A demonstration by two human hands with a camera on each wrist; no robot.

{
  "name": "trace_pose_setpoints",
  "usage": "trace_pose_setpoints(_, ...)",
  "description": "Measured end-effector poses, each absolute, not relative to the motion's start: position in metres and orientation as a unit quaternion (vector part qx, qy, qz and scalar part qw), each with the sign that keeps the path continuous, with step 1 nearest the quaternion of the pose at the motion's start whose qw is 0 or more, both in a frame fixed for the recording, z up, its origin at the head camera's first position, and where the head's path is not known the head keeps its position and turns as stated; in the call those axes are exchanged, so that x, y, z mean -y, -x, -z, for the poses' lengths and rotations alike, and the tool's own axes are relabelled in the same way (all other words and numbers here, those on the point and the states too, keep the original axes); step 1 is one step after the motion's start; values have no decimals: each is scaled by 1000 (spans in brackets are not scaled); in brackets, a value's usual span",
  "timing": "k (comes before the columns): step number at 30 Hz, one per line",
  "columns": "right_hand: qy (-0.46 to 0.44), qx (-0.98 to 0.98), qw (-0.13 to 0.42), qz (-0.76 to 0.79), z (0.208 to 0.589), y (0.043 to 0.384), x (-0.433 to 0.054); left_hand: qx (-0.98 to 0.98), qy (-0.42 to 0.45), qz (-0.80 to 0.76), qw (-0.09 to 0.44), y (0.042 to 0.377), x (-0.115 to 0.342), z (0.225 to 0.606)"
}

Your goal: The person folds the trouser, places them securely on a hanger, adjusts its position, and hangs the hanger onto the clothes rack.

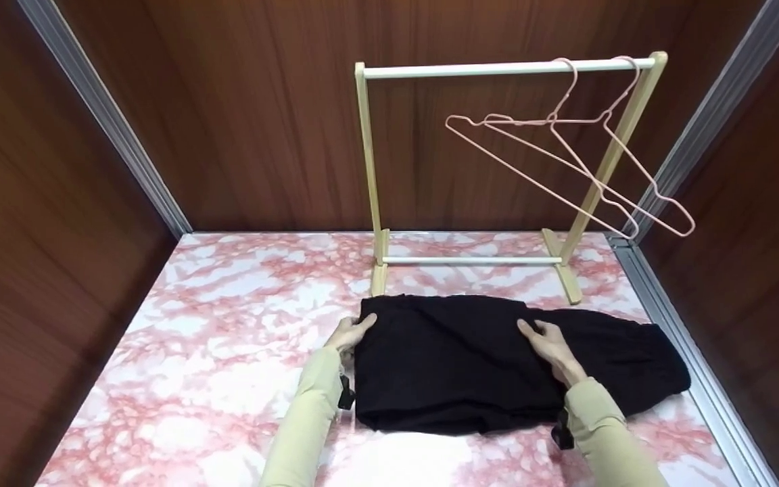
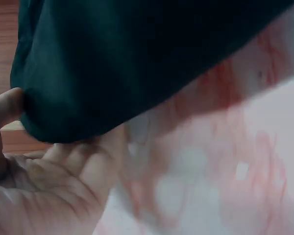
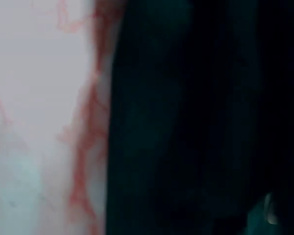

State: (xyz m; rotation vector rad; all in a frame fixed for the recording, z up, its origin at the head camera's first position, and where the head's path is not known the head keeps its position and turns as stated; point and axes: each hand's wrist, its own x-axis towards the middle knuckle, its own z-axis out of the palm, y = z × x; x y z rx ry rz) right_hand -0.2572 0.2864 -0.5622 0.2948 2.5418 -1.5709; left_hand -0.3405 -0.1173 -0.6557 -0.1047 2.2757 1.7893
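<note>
A black garment (image 1: pixel 450 365) lies folded into a long flat bundle, its narrower part stretching to the right. Its exact kind cannot be told. My left hand (image 1: pixel 351 333) grips the left edge, thumb on top; in the left wrist view the fingers of the left hand (image 2: pixel 63 181) go under the dark cloth (image 2: pixel 112 63). Farther right, my right hand (image 1: pixel 552 345) holds the cloth by the edge of the upper layer, its thumb on top and its other fingers partly hidden. Dark cloth (image 3: pixel 152 122) fills much of the right wrist view.
Behind the garment stands a wooden rack (image 1: pixel 366 149) with a white rail (image 1: pixel 457 70). Two pink hangers (image 1: pixel 518 177) hang at its right end. The table has a pink-and-white marbled top (image 1: pixel 227 325). Brown wood-grain panels (image 1: pixel 261 122) enclose the back and sides.
</note>
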Motion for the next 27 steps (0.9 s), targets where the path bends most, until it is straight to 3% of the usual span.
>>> trace_pose_setpoints(2, -88, -849, 39, 520, 565, 258, -283, -773, 23, -627, 94, 357, 120, 688)
trace_pose_setpoints(5, -84, -857, -6, 508, 567, 257, -280, -793, 29, -607, 42, 360, 121, 694)
trace_pose_setpoints(9, -86, -875, -66, 472, 567, 257, -281, -823, 72, -563, -15, 330, 107, 639)
trace_pose_setpoints(12, -89, -886, -81, 449, 567, 257, -283, -845, 83, -527, -46, 310, 95, 604)
trace_pose_setpoints(16, -93, -889, -24, 448, 568, 255, -289, -871, 66, -482, -66, 297, 89, 591)
trace_pose_setpoints(21, -92, -864, 71, 490, 573, 249, -296, -876, 24, -479, -52, 284, 95, 590)
trace_pose_setpoints(27, -91, -814, 199, 538, 574, 234, -310, -850, -96, -513, 75, 253, 111, 587)
